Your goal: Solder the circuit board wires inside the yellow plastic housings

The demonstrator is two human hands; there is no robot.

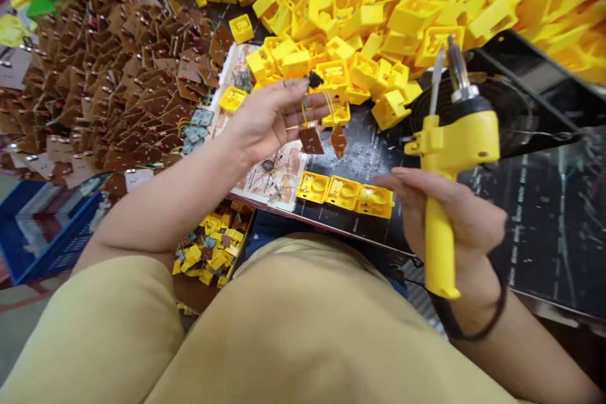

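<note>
My left hand (274,117) is raised over the work board, fingers stretched out, with thin wires pinched at the fingertips. Two small brown circuit boards (311,139) dangle from those wires, and a small black part (315,79) sits at the fingertip. My right hand (449,221) grips the handle of a yellow soldering gun (449,158), its metal tip pointing up. Three yellow plastic housings (344,192) stand in a row on the dark board (544,214) between my hands.
A big heap of yellow housings (379,0) fills the back. A pile of brown circuit boards (104,76) lies at the left. A blue crate (42,227) sits lower left, a box of mixed parts (211,252) by my knee. A black fan (511,107) stands behind the soldering gun.
</note>
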